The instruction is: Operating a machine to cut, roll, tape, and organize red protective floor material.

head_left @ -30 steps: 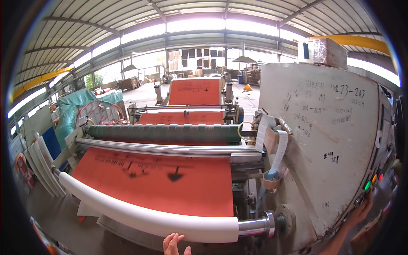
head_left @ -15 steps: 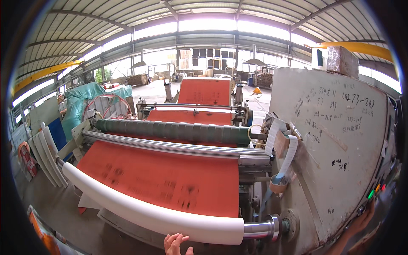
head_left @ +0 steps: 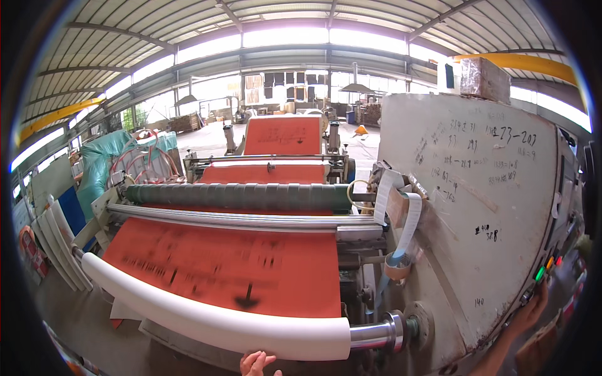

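Observation:
A broad sheet of red material with black printed marks (head_left: 219, 269) runs down from the machine to a white roll (head_left: 213, 319) across the front. My left hand (head_left: 254, 363) is at the lower edge, close below the roll's near side, its fingers loosely bent and apart with nothing in them; whether it touches the roll cannot be made out. Far to the right, my right hand (head_left: 534, 306) reaches the edge of the machine's side housing, just below the lit green button (head_left: 540, 273). Its fingers are mostly hidden against the panel.
A dark green roller (head_left: 238, 197) and a metal crossbar (head_left: 238, 217) span the machine. The roll's steel shaft (head_left: 376, 335) enters the pale housing (head_left: 464, 188) on the right. Paper strips (head_left: 411, 222) hang beside it. Curved white panels (head_left: 59, 250) lean at the left.
The red sheet's printed marks have shifted, and a black arrow now shows near the roll. The whole view has swung slightly, moving the machine leftward in the picture. Both hands stay in about the same places.

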### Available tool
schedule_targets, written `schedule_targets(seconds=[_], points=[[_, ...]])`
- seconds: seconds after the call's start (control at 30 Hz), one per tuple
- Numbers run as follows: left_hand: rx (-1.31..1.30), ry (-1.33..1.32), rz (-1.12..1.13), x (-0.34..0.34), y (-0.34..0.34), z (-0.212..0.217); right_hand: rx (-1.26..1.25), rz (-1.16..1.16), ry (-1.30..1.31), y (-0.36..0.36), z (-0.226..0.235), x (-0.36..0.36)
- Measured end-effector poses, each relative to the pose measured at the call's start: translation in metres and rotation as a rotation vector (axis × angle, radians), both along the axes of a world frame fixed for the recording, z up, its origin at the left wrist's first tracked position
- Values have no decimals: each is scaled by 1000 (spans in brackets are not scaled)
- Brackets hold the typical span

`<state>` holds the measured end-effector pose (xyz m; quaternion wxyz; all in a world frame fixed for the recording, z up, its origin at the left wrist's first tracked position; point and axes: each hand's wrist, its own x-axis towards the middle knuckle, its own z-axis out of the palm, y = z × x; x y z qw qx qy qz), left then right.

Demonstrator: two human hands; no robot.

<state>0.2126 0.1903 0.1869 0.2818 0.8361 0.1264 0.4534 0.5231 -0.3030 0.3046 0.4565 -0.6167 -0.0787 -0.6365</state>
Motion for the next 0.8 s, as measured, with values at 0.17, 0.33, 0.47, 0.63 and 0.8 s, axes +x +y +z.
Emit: schedule_targets(seconds=[0.17, 0.33, 0.47, 0.63, 0.8], points=[[49, 15, 21, -1, 0, 10, -3, 5, -24, -11, -6, 3], [40, 21, 12, 0, 1, 15, 8, 14, -19, -7, -6, 2], [-35, -16, -1, 2, 3, 11, -10, -1, -16, -6, -6, 5], [113, -1, 25, 0, 4, 20, -3, -23, -9, -13, -10, 7], [123, -15, 26, 2, 4, 21, 26, 4, 7, -13, -10, 8]])
